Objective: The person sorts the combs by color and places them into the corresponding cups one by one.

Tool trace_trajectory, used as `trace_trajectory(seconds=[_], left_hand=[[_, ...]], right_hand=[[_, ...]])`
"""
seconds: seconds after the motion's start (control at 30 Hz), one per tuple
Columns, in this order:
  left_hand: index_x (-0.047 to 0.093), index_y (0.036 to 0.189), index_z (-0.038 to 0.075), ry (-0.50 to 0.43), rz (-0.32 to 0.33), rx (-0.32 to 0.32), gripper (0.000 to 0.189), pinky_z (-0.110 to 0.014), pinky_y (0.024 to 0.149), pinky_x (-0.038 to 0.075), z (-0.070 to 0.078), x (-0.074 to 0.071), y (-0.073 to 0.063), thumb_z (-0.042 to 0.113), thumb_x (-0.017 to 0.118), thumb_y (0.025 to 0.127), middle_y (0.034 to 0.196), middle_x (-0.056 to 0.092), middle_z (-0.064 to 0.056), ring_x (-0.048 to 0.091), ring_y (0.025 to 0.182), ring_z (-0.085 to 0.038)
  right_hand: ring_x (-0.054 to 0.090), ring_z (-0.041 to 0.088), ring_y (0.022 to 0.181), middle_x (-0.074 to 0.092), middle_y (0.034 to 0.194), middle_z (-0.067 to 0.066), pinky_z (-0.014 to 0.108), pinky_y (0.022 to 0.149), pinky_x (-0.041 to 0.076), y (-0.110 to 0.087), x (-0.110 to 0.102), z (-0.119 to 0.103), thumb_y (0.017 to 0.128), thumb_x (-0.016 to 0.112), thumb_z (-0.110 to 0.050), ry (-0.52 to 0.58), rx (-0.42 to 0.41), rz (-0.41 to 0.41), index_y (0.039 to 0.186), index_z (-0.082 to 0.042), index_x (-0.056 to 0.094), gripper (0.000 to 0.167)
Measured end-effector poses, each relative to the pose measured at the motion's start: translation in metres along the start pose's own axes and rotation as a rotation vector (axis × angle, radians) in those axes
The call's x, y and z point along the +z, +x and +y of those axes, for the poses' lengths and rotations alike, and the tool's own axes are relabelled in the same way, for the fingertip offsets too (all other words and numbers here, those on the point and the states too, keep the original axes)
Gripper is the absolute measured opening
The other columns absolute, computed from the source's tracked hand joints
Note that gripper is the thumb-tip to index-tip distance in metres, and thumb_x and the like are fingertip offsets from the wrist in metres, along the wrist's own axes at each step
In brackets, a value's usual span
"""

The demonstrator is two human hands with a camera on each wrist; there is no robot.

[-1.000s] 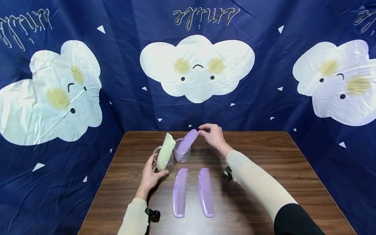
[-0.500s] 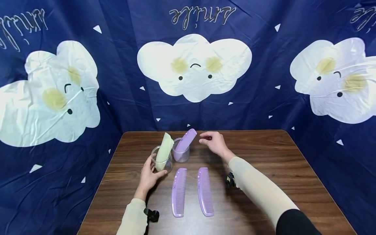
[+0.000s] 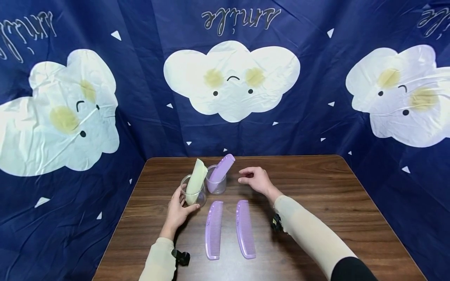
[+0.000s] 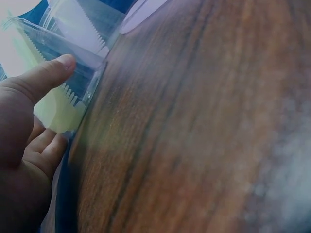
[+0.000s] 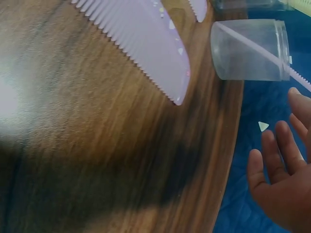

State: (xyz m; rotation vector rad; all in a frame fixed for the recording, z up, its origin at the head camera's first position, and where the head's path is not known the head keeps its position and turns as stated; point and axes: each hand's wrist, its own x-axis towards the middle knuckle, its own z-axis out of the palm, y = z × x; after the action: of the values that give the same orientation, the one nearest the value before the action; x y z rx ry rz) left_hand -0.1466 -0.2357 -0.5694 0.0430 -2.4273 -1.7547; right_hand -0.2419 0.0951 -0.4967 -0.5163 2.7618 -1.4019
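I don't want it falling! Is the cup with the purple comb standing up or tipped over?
Standing up: the cup sits base-down on the table, purple comb poking out above.

I am looking into a makeshift draped booth (image 3: 140, 78); what building is housing it, I am not making out. Navy cloth (image 3: 316, 117) is hanging around three sides of a wood-grain tabletop (image 3: 316, 187), its white clouds (image 3: 232, 78) and "smile" lettering (image 3: 246, 17) showing upside down.
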Motion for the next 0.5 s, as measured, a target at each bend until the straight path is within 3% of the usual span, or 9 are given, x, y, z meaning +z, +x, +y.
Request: trace_trajectory(seconds=[0.27,0.5], left_hand=[[0.039,0.152,0.005,0.015,0.011,0.021,0.098,-0.044,0.122,0.040,-0.011,-0.003,0.004,0.002,0.093,0.071,0.155,0.041,-0.024,0.043,0.144,-0.040],[0.038,0.153,0.004,0.003,0.004,0.030,0.099,-0.045,0.121,0.040,-0.010,-0.003,0.003,0.002,0.093,0.071,0.153,0.043,-0.026,0.044,0.143,-0.042]], right_hand=[[0.068,0.015,0.094,0.078,0.107,0.007,0.032,0.085,0.060,-0.008,0.002,0.005,0.081,0.088,-0.024,-0.013,0.031,-0.058,0.113,-0.013,0.079,0.035],[0.069,0.021,0.096,0.076,0.112,0.013,0.034,0.086,0.059,-0.016,0.009,0.013,0.082,0.087,-0.020,0.007,0.024,-0.114,0.116,-0.008,0.077,0.037]])
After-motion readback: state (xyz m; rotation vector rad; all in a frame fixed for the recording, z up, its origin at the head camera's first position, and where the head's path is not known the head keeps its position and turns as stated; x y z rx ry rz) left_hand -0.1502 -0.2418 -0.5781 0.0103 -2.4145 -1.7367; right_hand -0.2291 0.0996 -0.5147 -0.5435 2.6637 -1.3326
